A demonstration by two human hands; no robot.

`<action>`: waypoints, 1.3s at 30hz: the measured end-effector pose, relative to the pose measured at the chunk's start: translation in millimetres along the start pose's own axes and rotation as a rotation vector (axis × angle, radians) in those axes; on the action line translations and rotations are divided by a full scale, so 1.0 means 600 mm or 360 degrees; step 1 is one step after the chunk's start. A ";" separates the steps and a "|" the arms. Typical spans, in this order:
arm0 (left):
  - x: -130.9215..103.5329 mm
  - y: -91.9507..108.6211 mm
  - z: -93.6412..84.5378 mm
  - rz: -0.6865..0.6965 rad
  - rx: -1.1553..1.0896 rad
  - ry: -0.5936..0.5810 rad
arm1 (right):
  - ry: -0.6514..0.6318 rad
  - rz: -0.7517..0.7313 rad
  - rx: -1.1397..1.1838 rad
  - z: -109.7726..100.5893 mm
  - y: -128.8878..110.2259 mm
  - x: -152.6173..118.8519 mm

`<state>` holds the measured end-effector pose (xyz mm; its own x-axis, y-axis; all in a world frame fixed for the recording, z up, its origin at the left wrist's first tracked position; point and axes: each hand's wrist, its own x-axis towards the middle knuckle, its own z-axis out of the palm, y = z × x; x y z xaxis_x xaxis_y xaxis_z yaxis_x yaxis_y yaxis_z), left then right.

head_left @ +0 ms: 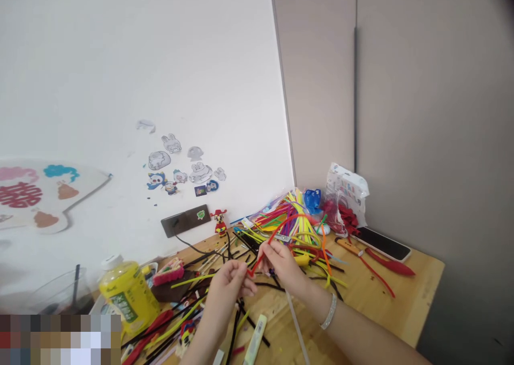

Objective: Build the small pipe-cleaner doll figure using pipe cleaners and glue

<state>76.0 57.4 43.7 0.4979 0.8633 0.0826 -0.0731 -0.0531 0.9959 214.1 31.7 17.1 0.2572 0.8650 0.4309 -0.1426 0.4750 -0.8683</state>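
A red pipe cleaner (277, 230) is held between both hands over the middle of the table, its lower end bent into a small shape at the fingertips. My left hand (231, 282) pinches that bent end between thumb and fingers. Just right of it, my right hand (281, 260) grips the same strand a little higher up, and the free length curves up and to the right above a colourful pile of pipe cleaners (297, 212).
A yellow bottle (130, 295) stands at the left near a clear cup (60, 295). A phone (383, 243) and an orange-handled tool (348, 246) lie at the right. A marker (255, 339) lies near the front. Black and yellow strands are scattered around.
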 end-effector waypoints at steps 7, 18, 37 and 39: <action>0.000 0.000 -0.003 -0.0001 -0.0216 0.0099 | -0.0007 -0.0104 0.0013 0.007 0.012 -0.004; 0.007 -0.026 -0.002 -0.0181 -0.0008 0.0005 | -0.0018 -0.0128 -0.0116 0.012 0.014 -0.014; 0.023 -0.056 -0.008 0.0122 0.0841 0.0188 | -0.0068 -0.0168 -0.0351 0.033 0.017 -0.031; 0.023 -0.055 -0.010 0.0241 0.1007 0.0243 | -0.0078 -0.0168 -0.0339 0.032 0.016 -0.030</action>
<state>80.2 73.8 11.5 0.3906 0.8820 0.2637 0.4114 -0.4235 0.8071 189.5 23.6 5.6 0.2126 0.8217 0.5288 0.0888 0.5227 -0.8479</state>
